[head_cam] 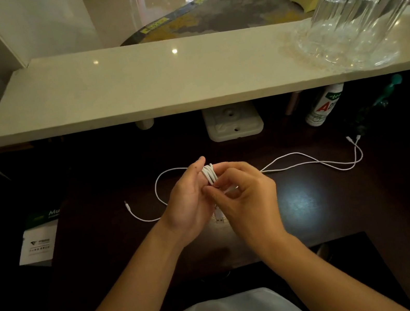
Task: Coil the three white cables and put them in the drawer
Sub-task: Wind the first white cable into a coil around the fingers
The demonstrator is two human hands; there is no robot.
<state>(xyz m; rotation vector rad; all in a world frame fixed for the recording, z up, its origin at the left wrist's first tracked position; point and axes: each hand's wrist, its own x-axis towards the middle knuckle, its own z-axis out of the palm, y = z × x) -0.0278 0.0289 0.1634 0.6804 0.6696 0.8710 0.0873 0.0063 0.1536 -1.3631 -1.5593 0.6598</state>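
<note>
The left hand (pixel 192 201) and the right hand (pixel 247 197) met over the middle of the dark desk (pixel 317 206). Between them sat a small coil (pixel 209 175) of white cable. The left hand held the coil, thumb pointing to 12 o'clock and fingers curled in behind the turns. The right hand pinched the same turns from the 3 o'clock side, its fingers bent in against the strands. A USB plug (pixel 219 219) hung just below the two hands, at 6 o'clock from the coil.

A loose length (pixel 156 191) of white cable left the top of the coil toward 9 o'clock, swung round in one wide loop on the desk and passed behind the left hand. A further stretch came out from under the left wrist at 8 o'clock and ended in a small tip (pixel 126 202).

At 3 o'clock from the hands lay two more white cables (pixel 320 161), crossing one another. They appeared to be separate leads, though the dim light made that hard to settle. Their small connectors (pixel 349 138) lay close together at the far end, toward 2 o'clock.

Beyond the desk, at 12 o'clock, a pale stone shelf (pixel 131 86) ran across the view, with a cluster of upturned glasses (pixel 355 19) at its 2 o'clock end. Under the shelf stood a white block (pixel 233 122) at 12 o'clock and a bottle (pixel 324 107) with a green and red label at 2 o'clock. A printed box (pixel 38 242) lay at 9 o'clock, off the desk's edge.
</note>
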